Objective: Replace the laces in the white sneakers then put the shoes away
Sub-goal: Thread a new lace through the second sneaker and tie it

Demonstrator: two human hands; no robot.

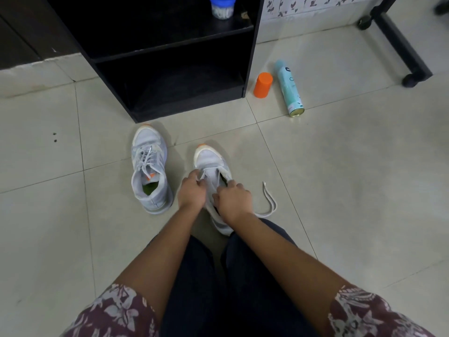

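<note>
The setting is presenting as a room in a home: pale, glossy square floor tiles (pixel 352 178) are covering the ground, and a white wall covering printed with dark leaf sprigs (pixel 303 6) is running behind. A black open-fronted wooden shelf unit (pixel 189 113) is standing on the tiles and carrying a clear jar with a blue lid (pixel 222 6), with a pair of white mesh sneakers with orange toe tips (pixel 150 171) sitting just in front. An orange plastic cylinder (pixel 263 84) and a pale turquoise aerosol can (pixel 289 90) are resting beside the unit, near a black frame on castors (pixel 398 42).

sneaker (pixel 211 158) opening hidden, jar (pixel 222 8) top cropped
</note>
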